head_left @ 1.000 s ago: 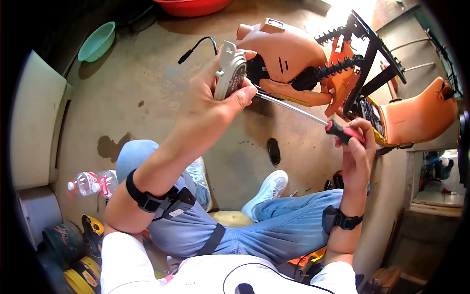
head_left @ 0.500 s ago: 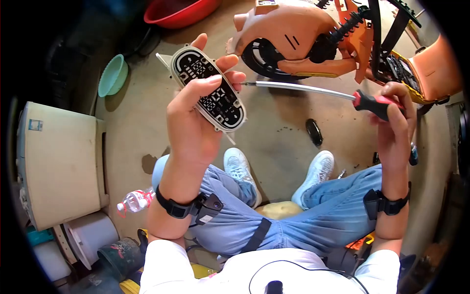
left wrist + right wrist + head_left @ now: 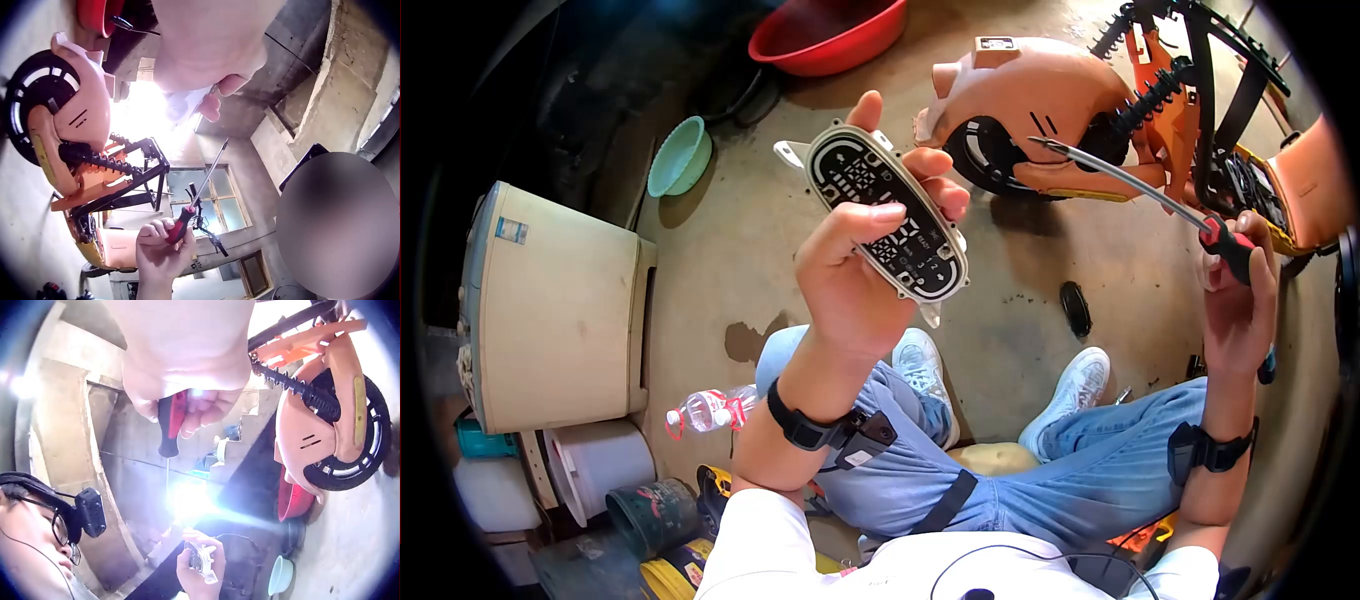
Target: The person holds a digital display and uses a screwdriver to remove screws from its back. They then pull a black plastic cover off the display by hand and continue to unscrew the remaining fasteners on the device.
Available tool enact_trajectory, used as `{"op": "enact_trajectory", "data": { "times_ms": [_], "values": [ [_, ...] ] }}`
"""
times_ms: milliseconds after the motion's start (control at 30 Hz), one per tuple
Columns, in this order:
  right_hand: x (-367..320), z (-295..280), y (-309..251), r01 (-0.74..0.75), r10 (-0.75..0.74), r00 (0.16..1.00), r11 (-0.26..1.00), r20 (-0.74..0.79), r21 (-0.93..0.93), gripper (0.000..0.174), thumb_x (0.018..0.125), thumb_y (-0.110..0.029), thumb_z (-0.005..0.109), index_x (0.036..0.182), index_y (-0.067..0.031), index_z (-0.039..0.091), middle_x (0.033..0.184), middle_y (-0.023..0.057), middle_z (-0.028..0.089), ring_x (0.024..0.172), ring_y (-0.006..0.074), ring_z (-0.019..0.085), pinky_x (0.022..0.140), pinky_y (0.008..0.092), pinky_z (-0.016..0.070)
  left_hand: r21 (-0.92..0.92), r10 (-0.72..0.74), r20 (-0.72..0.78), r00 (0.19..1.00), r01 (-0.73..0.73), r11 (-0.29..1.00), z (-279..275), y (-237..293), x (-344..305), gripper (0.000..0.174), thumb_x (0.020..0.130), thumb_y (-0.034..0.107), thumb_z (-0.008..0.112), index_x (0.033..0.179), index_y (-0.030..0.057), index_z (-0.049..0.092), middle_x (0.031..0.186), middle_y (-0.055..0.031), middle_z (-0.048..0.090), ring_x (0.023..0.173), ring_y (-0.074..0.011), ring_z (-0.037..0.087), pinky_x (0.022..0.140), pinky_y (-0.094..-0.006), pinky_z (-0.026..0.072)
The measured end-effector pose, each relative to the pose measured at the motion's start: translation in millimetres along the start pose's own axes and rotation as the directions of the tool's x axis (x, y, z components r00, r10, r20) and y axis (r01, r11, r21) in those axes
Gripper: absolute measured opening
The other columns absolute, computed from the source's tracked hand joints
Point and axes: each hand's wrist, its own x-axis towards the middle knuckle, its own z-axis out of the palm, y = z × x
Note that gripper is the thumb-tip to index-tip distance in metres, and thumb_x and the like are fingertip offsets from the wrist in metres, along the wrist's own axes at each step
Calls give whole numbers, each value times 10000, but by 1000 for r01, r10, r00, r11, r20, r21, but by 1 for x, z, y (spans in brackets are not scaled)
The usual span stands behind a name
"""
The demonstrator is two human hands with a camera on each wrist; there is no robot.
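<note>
In the head view my left hand point(image 3: 850, 285) holds a scooter's instrument display point(image 3: 920, 268), a rounded oblong panel with a black face and pale casing. The face is turned up toward the head camera. My thumb lies across its front, and fingers show past its far edge. My right hand point(image 3: 1242, 320) grips a screwdriver point(image 3: 1135, 183) by its red and black handle. Its long metal shaft points up and left, the tip apart from the display. From the right wrist, the screwdriver handle point(image 3: 167, 428) shows under my fingers, with the display point(image 3: 201, 559) farther off.
An orange scooter point(image 3: 1040, 100), partly stripped, lies ahead to the right. A red basin point(image 3: 830, 40) and green basin point(image 3: 681, 158) stand at the back left. A white cabinet point(image 3: 565, 310), a plastic bottle point(image 3: 705, 410) and buckets are at left. A black oval part point(image 3: 1075, 309) lies on the floor.
The display has turned from nearly edge-on to face up. The screwdriver tip, earlier beside it, has moved away to the right. My head view has shifted, and the right hand still holds the screwdriver.
</note>
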Motion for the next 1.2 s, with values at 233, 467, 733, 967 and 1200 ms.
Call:
{"op": "enact_trajectory", "data": {
  "times_ms": [233, 467, 733, 967, 1200],
  "values": [
    [-6, 10, 0, 49, -39, 997, 988, 72, -146, 401, 919, -350, 606, 1149, -38, 502, 935, 72, 534, 776, 103, 527, 676, 210, 414, 113, 42, -24, 999, -39, 993, 2, -1, -2, 765, 778, 33, 520, 1505, 154, 316, 1078, -137, 576, 953, -264, 623, 935, -430, 493],
    [-11, 13, 3, 147, -90, 975, 947, 203, -284, 393, 891, -350, 633, 1107, -43, 519, 934, 81, 564, 751, 106, 541, 656, 223, 430, 162, 130, -51, 990, -120, 980, 2, -1, -3, 789, 789, 50, 564, 1520, 139, 280, 1038, -128, 623, 965, -242, 628, 917, -359, 509],
    [-14, 19, 5, 176, -107, 970, 931, 220, -320, 370, 882, -310, 652, 1096, -31, 538, 936, 71, 556, 773, 108, 548, 667, 226, 445, 355, 246, -38, 969, -217, 909, -2, -5, -2, 792, 804, 69, 580, 1524, 81, 251, 1023, -117, 627, 939, -195, 618, 866, -309, 505],
    [-16, 19, 4, 169, -92, 968, 928, 232, -333, 349, 881, -280, 669, 1095, -32, 549, 969, 67, 569, 819, 109, 562, 683, 232, 463, 422, 274, -27, 961, -237, 875, 0, -9, -3, 794, 797, 29, 581, 1521, 52, 256, 1018, -116, 625, 923, -181, 612, 863, -302, 493],
    [-15, 20, 5, 176, -96, 969, 914, 226, -365, 329, 878, -272, 680, 1072, -33, 564, 994, 61, 571, 833, 104, 583, 698, 227, 478, 458, 292, -12, 956, -255, 852, 1, -12, -4, 764, 803, 5, 579, 1506, 17, 281, 1020, -115, 631, 911, -174, 613, 880, -302, 481]
  ]
}}
